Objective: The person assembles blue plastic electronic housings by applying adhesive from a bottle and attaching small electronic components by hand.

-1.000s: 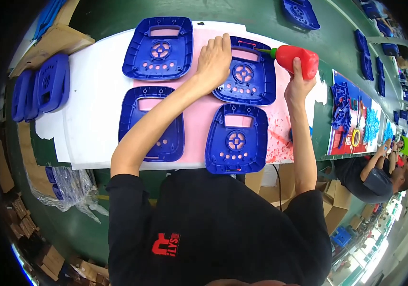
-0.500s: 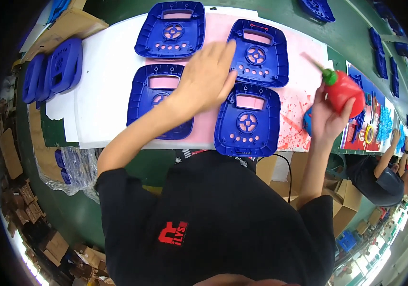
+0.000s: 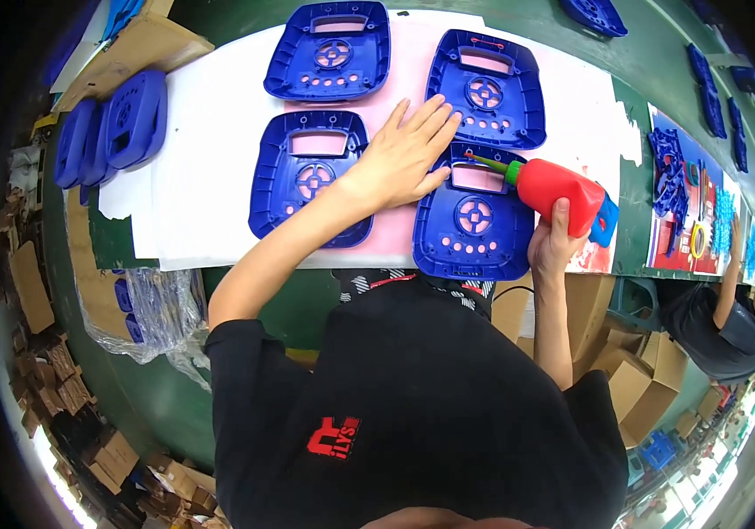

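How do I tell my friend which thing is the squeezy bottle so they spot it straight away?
Find the four big blue panels lying on the table. By the nearest right panel, the person's right hand holds the bottle, its thin green nozzle pointing left. Its plump red body sets it apart from the blue panels beside it.

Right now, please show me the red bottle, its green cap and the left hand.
Red bottle (image 3: 556,188): head view, on its body.
Green cap (image 3: 514,172): head view, its side.
Left hand (image 3: 400,162): head view, its back.
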`<state>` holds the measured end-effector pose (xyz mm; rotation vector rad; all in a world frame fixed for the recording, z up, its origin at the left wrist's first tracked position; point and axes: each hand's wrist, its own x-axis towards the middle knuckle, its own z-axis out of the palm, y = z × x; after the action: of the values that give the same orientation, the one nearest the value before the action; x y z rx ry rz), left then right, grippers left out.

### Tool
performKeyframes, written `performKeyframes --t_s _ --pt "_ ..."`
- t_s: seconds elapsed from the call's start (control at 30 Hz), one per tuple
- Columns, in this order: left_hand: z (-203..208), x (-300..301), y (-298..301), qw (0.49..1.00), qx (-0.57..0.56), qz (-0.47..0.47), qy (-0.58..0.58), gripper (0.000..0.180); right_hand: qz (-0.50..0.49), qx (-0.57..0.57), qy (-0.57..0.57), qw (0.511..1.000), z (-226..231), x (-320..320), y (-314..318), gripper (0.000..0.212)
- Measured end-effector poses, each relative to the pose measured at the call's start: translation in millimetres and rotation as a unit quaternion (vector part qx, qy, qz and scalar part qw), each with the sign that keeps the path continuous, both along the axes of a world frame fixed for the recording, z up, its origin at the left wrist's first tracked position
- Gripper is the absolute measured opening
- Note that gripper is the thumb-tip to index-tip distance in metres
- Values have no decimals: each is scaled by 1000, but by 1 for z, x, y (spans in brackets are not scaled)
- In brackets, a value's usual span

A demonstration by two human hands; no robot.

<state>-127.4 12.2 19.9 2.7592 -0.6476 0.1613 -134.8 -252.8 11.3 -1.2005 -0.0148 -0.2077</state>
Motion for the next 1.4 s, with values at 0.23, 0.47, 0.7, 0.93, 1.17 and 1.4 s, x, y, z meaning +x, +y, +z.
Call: performKeyframes --t_s 0.23,0.47,0.7,0.93,1.17,1.4 --pt "5 -4 -2 1000 2 7 12 73 -21 -40 -5 999 -3 -2 1 41" --pt "4 -6 -3 1000 -8 12 13 70 -33 -54 -22 998 0 -4 3 40" --pt "5 -4 -4 1000 4 15 26 68 -99 -124 -67 985 -6 -9 -2 44" --pt "4 -2 -4 1000 3 7 29 69 -150 -179 -86 969 2 -24 0 48" --pt "5 -5 -4 999 6 11 36 71 -151 -232 -82 957 12 -26 5 40" --pt "6 -1 -6 999 20 9 32 70 -175 -223 -82 956 11 -26 5 39"
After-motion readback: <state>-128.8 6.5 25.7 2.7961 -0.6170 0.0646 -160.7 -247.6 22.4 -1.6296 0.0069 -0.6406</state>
